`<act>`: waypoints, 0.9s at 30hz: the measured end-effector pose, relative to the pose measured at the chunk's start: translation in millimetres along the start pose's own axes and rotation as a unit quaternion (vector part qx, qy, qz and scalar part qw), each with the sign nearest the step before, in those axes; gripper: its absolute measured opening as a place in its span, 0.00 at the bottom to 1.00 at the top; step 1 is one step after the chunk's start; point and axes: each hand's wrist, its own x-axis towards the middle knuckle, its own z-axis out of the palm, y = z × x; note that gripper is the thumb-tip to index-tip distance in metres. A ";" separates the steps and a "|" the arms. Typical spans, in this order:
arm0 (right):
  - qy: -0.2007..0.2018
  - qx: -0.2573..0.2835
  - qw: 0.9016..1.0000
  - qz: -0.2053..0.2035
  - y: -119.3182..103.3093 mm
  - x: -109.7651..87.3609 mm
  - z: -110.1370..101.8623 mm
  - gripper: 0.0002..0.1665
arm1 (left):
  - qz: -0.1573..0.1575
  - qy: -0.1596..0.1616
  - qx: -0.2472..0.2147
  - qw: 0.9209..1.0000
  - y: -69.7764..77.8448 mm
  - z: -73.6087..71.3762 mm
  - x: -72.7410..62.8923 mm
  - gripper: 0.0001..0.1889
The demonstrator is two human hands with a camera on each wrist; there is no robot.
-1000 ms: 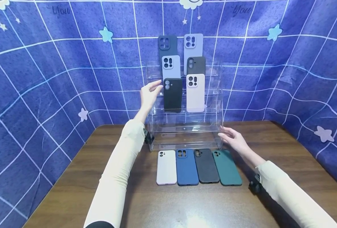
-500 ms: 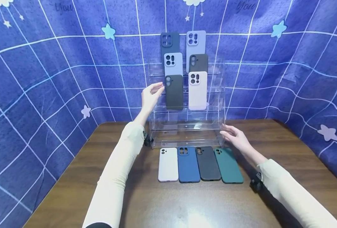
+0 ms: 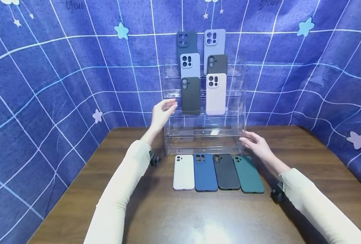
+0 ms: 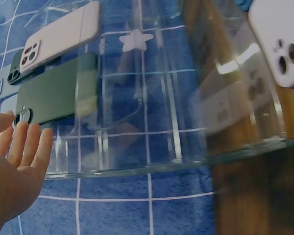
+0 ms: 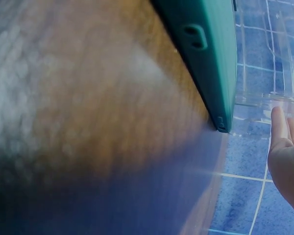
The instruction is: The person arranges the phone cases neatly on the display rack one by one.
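Observation:
My left hand is at the left side of a clear acrylic tiered stand, its fingers extended and holding nothing. Just right of its fingertips a dark phone case leans upright on a tier; in the left wrist view this case looks dark green. A pale pink phone case stands beside it. At the stand's lower right edge is my right hand, fingertips right at the clear side panel. The right wrist view shows that hand with fingers fairly straight.
Behind on higher tiers stand a light blue case, a black case, a navy case and a lavender case. Before the stand lie white, blue, black and green cases on the wooden table.
My left hand has moved down a little from beside the dark case's upper part. The right hand stays at the stand's edge. The head view has shifted slightly.

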 end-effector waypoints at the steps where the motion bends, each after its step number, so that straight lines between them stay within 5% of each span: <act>1: -0.001 -0.002 1.000 -0.001 -2.6 -0.8 0.4 0.29 | -0.004 -0.005 -0.001 1.000 -1.8 -0.8 -3.5 0.17; 7: -0.001 -0.001 1.000 -0.003 -2.4 -0.3 -0.8 0.29 | -0.010 -0.014 -0.008 1.000 -35.3 -4.7 -12.1 0.18; 14: 0.001 -0.004 1.000 -0.003 0.6 -0.4 0.5 0.29 | -0.017 -0.019 -0.007 1.000 -43.9 -8.9 -32.1 0.20; 27: 0.005 0.018 1.000 -0.013 -1.6 -2.2 2.7 0.30 | -0.043 -0.087 0.026 0.995 -22.8 -16.2 -73.1 0.18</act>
